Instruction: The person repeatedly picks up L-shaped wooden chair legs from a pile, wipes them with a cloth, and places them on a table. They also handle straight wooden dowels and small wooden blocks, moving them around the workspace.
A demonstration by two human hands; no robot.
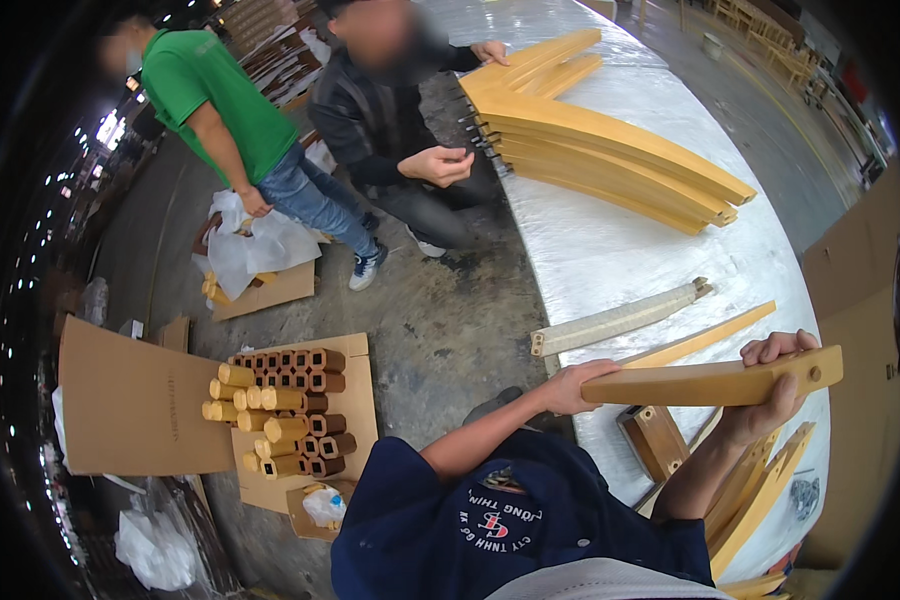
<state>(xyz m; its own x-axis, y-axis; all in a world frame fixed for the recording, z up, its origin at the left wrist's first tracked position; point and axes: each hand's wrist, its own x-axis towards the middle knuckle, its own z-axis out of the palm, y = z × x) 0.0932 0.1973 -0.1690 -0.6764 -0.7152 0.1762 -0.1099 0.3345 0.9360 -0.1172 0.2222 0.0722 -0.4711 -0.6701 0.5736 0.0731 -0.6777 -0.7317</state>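
Observation:
A long, slightly curved light-brown wooden piece (680, 385) is held level in front of me, above the table. My left hand (567, 388) is closed round its left end. My right hand (776, 385) grips it near the right end, thumb and fingers on opposite sides, beside a round mark or hole in the wood. Just behind it, a thin wooden strip (705, 333) lies on the table. Farther back rests a pale wrapped bar (620, 318). A dark brown wooden block (655, 440) with holes lies nearer my body.
The table (600, 210) has a shiny plastic covering. A co-worker (390, 130) squats by stacked curved wooden pieces (590, 130); another person (230, 130) stands behind. Brown and yellow wooden blocks (300, 400) sit on cardboard at left. More wooden bars (760, 500) lie at my right.

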